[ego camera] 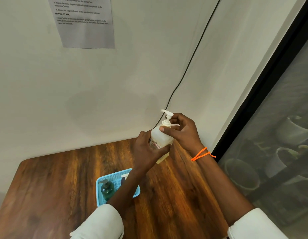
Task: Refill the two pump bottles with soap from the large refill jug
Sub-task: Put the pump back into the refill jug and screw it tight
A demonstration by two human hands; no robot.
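Observation:
A white pump bottle [161, 138] is held up above the wooden table [63, 178], near the wall. My left hand [146, 150] grips its body from the left. My right hand [181, 131] has its fingers curled round the neck just under the white pump head [167, 114]. In a light-blue basket [99, 182] on the table stands a dark green pump bottle [107, 188]. A second bottle with a white top [124, 176] stands behind my left forearm, mostly hidden. The large refill jug is not in view.
A printed instruction sheet [84, 23] is stuck to the white wall. A black cable [193, 57] runs down the wall to the table's back edge. A dark-framed glass panel [279, 135] stands at the right. An orange bracelet [201, 153] is on my right wrist.

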